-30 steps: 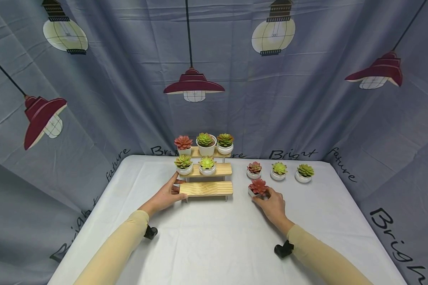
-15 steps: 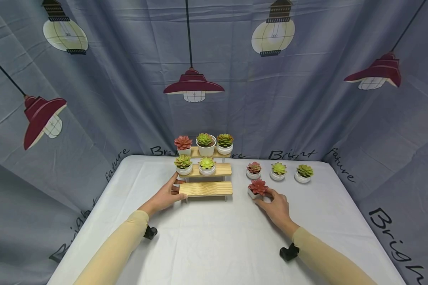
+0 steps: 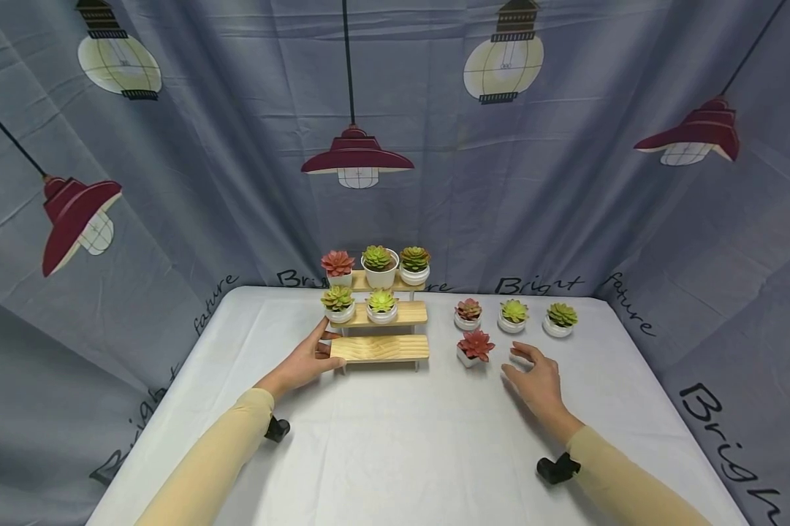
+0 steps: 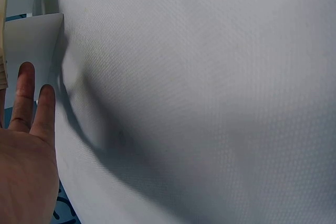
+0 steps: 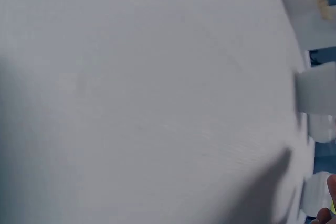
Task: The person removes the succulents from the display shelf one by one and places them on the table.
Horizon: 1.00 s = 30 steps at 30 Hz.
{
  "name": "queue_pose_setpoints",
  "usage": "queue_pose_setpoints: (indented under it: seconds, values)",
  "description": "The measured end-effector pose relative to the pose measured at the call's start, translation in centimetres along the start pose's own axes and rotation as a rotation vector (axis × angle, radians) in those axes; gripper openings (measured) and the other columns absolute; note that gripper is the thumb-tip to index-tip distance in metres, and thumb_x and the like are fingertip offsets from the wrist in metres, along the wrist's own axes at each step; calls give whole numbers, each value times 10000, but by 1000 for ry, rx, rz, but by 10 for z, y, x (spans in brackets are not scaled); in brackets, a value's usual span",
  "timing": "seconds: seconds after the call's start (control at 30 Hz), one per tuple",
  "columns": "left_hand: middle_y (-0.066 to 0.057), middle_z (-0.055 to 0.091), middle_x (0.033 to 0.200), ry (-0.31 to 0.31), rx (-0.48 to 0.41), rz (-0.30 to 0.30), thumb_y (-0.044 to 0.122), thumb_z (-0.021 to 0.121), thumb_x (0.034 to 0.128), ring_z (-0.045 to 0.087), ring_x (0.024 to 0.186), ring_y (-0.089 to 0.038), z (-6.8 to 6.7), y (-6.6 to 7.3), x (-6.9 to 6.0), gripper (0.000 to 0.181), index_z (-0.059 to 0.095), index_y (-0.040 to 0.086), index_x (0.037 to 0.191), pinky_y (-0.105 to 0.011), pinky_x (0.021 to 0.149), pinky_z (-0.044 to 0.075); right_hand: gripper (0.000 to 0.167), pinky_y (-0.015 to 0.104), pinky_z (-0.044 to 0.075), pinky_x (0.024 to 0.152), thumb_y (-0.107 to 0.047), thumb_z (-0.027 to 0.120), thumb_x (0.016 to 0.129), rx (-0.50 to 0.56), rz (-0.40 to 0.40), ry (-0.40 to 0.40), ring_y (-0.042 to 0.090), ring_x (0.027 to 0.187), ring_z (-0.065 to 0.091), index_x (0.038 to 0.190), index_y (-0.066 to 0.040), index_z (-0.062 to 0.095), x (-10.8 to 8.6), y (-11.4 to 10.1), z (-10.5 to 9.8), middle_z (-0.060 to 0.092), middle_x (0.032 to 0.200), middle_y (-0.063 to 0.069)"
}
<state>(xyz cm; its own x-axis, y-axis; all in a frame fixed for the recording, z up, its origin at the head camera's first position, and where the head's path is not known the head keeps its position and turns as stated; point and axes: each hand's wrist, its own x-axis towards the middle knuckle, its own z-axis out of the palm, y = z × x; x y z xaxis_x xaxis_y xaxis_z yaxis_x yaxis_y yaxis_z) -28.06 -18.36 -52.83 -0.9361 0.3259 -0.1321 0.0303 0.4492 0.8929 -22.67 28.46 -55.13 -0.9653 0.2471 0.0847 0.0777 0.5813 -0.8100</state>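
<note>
Currently, left hand [image 3: 308, 359] grips the wooden stand [image 3: 379, 349] at its left end; only left wrist view shows two straight fingers [image 4: 24, 95] fully. Right hand [image 3: 535, 372], fingers parted, stands off the front red succulent [image 3: 476, 345], on table [image 3: 408, 453]; broad table surface foreground.

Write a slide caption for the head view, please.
Left hand touches a wooden stand bearing five succulents; right hand near a red succulent.

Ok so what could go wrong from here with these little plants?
The left hand is at the left end of the wooden stand, so a push might jolt the potted plants above. The front red succulent stands close to the right hand and might get knocked. The left green succulent sits at the end of the middle step, so it could slip off.
</note>
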Motion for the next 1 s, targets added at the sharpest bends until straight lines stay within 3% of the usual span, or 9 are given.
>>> queue_pose_setpoints:
  seconds: [0.27, 0.43, 0.57, 0.8, 1.0]
  values:
    - [-117, 457, 1490, -1, -11, 31, 305, 792, 931, 570, 1121, -234, 0, -2, 1, 1096, -19, 212, 1663, -442, 982, 498, 526, 581, 252, 1134, -126, 745, 933, 96, -79, 85, 379, 1368, 351, 1421, -29, 573, 10, -19, -16, 615, 1383, 158]
    - [-138, 444, 1498, -2, -23, 30, 266, 791, 933, 564, 1128, -251, 0, -1, 2, 1096, -25, 192, 1662, -478, 996, 487, 517, 526, 316, 1065, -146, 742, 941, 144, -121, 92, 345, 1353, 349, 1416, -30, 572, 12, -38, -17, 596, 1397, 149]
    - [-139, 445, 1499, -2, -20, 29, 275, 791, 933, 568, 1141, -252, 0, -1, 3, 1097, -24, 193, 1662, -493, 1020, 477, 536, 488, 340, 1014, -135, 728, 948, 176, -151, 73, 338, 1327, 339, 1439, -18, 546, 9, -56, -15, 561, 1417, 173]
    - [-134, 461, 1489, 0, -12, 24, 322, 797, 924, 569, 1152, -255, 0, -1, 3, 1107, -19, 206, 1664, -486, 1016, 480, 551, 533, 330, 1062, -132, 726, 952, 226, -183, 24, 293, 1352, 328, 1470, -83, 542, 7, -82, -3, 590, 1407, 118]
    - [-135, 457, 1495, 2, -20, 14, 331, 807, 914, 510, 1314, -323, 0, -2, 3, 1127, -26, 212, 1663, -507, 1111, 417, 539, 547, 331, 1052, -128, 721, 940, 264, -198, -37, 303, 1358, 337, 1455, -114, 562, 4, -103, 10, 558, 1429, 96]
